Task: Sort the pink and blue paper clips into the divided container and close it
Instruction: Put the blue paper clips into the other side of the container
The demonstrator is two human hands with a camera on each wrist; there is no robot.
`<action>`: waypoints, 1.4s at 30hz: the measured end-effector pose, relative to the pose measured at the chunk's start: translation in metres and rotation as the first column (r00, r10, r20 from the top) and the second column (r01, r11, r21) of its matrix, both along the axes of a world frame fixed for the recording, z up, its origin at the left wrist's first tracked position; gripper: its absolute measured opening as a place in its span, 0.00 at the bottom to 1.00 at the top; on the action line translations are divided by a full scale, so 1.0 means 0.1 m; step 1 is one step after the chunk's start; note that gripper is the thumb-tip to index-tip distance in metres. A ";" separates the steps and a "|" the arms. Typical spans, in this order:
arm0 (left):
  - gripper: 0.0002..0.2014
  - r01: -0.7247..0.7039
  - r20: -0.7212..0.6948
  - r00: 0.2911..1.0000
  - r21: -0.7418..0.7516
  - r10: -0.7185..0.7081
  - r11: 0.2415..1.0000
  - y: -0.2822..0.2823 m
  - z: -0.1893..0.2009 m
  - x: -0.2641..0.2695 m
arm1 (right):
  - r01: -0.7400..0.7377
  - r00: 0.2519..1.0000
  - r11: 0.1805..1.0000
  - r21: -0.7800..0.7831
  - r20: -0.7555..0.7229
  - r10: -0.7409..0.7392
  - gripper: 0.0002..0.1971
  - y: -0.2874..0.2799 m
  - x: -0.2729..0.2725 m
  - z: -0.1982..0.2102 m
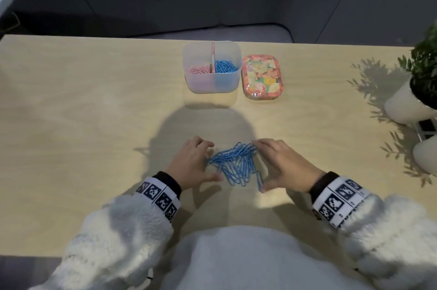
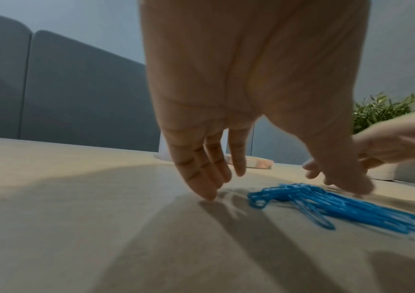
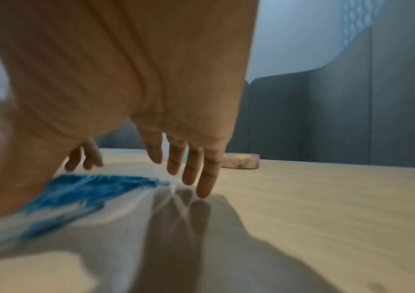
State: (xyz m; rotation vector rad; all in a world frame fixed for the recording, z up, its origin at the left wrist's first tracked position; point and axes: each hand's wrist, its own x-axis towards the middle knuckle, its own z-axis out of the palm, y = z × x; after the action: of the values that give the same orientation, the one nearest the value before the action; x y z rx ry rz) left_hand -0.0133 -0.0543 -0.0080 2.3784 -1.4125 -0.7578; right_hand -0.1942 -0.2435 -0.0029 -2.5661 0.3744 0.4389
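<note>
A heap of blue paper clips (image 1: 236,164) (image 2: 326,206) (image 3: 86,190) lies on the table near me. My left hand (image 1: 192,165) (image 2: 264,178) flanks its left side and my right hand (image 1: 281,164) (image 3: 116,178) its right side. Both have straight fingers pointing down at the tabletop and hold nothing. Farther back stands the translucent divided container (image 1: 227,87), open, with pink clips (image 1: 199,69) in its left half and blue clips (image 1: 225,67) in its right half. Its flowered lid (image 1: 262,77) (image 3: 241,161) lies flat just right of it.
The table (image 1: 94,124) is pale wood. At its right edge stand a potted plant in a white pot (image 1: 406,107) (image 2: 382,170) and a second white pot (image 1: 425,154). Dark grey panels (image 2: 76,95) rise behind the far edge.
</note>
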 end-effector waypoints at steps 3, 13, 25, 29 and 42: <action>0.49 0.004 0.058 0.998 0.088 -0.010 0.996 -0.01 0.00 -0.10 | -0.071 0.997 0.991 -0.116 -0.043 0.067 0.64 0.05 -0.03 -0.09; 0.22 0.085 0.003 0.996 0.005 -0.085 0.996 -0.31 -0.02 -0.15 | -0.203 0.977 0.953 -0.225 0.025 0.214 0.33 0.15 0.60 -0.12; 0.11 0.017 0.071 0.997 0.001 -0.017 1.000 -0.37 0.03 -0.07 | -0.155 0.939 0.956 -0.249 0.263 0.221 0.08 0.16 0.61 -0.15; 0.12 -0.003 0.067 0.998 0.026 0.001 1.000 -0.35 0.03 -0.01 | -0.005 0.983 0.996 -0.093 0.182 0.022 0.13 0.01 0.63 0.04; 0.10 -0.087 -0.031 0.996 -0.062 0.085 0.994 -0.43 0.20 0.14 | 0.485 0.609 0.618 0.619 0.268 -0.746 0.08 -0.86 1.89 0.70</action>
State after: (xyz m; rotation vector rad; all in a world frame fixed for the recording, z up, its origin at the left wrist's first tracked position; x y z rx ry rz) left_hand 0.0012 -0.0975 0.0118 2.3545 -1.2947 -0.7112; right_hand -0.0053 -0.3291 0.0674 -1.7567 0.8281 -0.3840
